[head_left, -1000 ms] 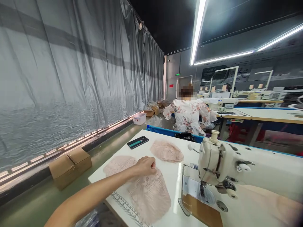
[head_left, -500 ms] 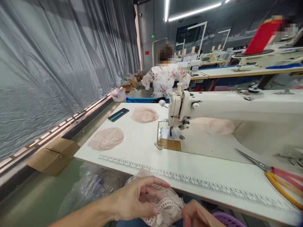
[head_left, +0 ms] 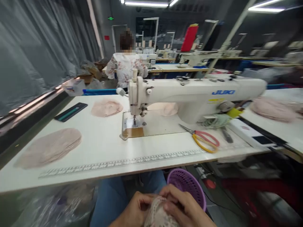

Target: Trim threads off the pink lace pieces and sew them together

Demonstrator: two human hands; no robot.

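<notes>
Low at the front edge of the view, a pale pink lace piece [head_left: 159,212] with a holed trim is held above my lap. My left hand [head_left: 136,208] grips its left side, with the fingers curled. On the other side my right hand [head_left: 181,205] pinches the lace between thumb and fingers. Part of the fabric is hidden by the hands and the frame's bottom edge. Beyond the hands stands a white sewing machine [head_left: 165,91] on a white table [head_left: 101,138]. A stack of pink lace pieces [head_left: 52,146] lies at the table's left.
A long ruler [head_left: 123,162] runs along the table's front edge. Scissors [head_left: 203,140] with red and yellow handles lie right of the needle. A purple basket [head_left: 189,186] stands below the table. A dark phone-like object [head_left: 71,112] lies at left. A person [head_left: 127,63] sits ahead.
The view has swung to the right, bringing the whole machine into sight. My hands have come closer together on the lace, and my right hand now lies over its upper right part.
</notes>
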